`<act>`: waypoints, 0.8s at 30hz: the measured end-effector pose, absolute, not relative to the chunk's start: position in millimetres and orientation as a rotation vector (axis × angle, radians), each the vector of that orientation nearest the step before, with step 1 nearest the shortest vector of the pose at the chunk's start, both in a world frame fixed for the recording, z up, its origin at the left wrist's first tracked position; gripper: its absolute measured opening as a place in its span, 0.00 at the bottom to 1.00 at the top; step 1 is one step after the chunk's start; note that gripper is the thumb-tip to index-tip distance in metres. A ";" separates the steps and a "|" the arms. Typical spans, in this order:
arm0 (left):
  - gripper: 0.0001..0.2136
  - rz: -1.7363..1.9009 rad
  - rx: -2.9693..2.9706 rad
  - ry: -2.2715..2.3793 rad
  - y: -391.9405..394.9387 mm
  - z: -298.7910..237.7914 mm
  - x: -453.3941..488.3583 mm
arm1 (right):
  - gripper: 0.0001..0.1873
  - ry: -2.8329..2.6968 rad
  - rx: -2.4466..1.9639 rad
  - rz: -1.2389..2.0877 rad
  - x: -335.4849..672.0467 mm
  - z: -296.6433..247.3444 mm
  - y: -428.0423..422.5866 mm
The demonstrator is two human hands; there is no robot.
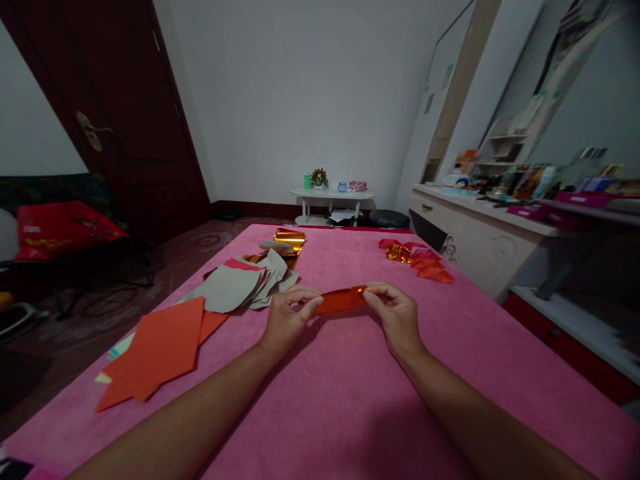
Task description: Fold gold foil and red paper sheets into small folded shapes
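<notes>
A narrow strip of shiny orange foil paper is stretched between my two hands, just above the pink-covered table. My left hand pinches its left end between thumb and fingers. The right end is pinched the same way by my right hand. To the left of my left hand lies a loose pile of grey paper pieces, with a bit of red among them. Nearer to me, on the left, are sheets of orange paper.
Rolled gold foil lies at the table's far left. Folded red and orange paper pieces and a crumpled gold one sit at the far right. A white dresser flanks the right side; a small white table stands beyond.
</notes>
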State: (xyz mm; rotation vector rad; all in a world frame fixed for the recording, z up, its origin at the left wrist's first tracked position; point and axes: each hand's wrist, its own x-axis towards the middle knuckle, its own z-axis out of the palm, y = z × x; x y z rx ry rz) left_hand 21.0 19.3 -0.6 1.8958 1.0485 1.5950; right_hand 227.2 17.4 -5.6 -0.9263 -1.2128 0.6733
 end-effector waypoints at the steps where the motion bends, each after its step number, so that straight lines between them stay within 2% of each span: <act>1: 0.05 1.592 1.902 1.044 19.6 -0.8 21.1 | 0.02 -1.209 -0.924 0.666 227.0 -5.4 17.2; 10: 0.05 1.558 1.874 1.055 19.3 0.0 21.9 | 0.03 -1.309 -0.916 0.604 229.9 -6.1 17.2; 24: 0.05 1.571 1.878 0.981 19.0 0.4 20.8 | 0.05 -1.174 -0.956 0.649 225.9 -4.4 15.3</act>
